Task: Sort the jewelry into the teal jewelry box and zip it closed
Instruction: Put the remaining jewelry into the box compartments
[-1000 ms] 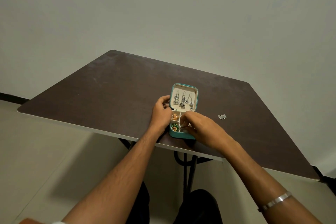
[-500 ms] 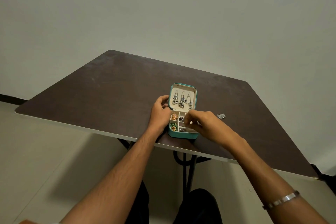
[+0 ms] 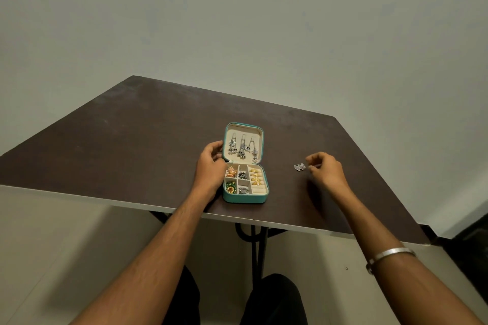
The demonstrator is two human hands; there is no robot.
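Observation:
The teal jewelry box (image 3: 244, 198) lies open near the table's front edge. Three silver drop earrings (image 3: 243, 149) hang in its raised lid. Its cream compartments hold orange, green, black and silver pieces, and gold rings (image 3: 254, 176) sit in the ring rolls. My left hand (image 3: 210, 167) grips the box's left side at the hinge. A small silver piece (image 3: 299, 167) lies loose on the table to the right of the box. My right hand (image 3: 326, 170) hovers just right of that piece, fingers curled and pinched close beside it, apart from it.
The dark brown table (image 3: 132, 145) has a pale front edge and stands against a plain wall. A silver bangle (image 3: 388, 254) is on my right wrist. Black table legs and my knees show below the edge.
My right hand has left the box's compartments and moved right across the table to the loose silver piece. My left hand has stayed on the box.

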